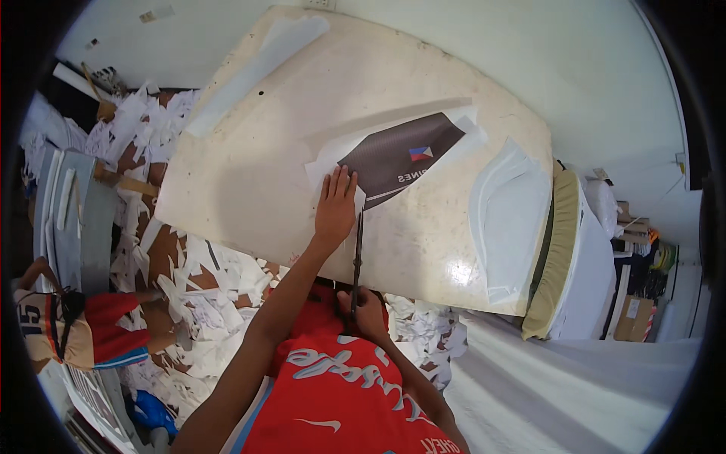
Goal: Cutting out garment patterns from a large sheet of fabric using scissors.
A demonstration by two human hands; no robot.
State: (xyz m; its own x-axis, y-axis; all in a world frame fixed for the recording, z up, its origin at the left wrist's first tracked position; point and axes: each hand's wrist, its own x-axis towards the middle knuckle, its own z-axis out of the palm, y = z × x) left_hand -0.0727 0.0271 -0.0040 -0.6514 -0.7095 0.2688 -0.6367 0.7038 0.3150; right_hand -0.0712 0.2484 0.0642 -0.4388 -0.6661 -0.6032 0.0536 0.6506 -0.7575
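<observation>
Head view: at far left, a seated person in red shorts [113, 327] sits beside crumpled white paper scraps [208, 325] strewn over the floor. Rightward, the left hand [336, 212] lies flat, fingers extended and slightly apart, on the white lower-left margin of a dark grey printed sheet [382, 160], on a large cream tabletop [242, 181]. The right hand [368, 312] has its fingers clamped on long dark metal scissors [358, 261], which point up toward that margin. Further right lies a curved translucent white sheet [514, 227]; beyond, a brown cardboard box [634, 319], contents hidden.
</observation>
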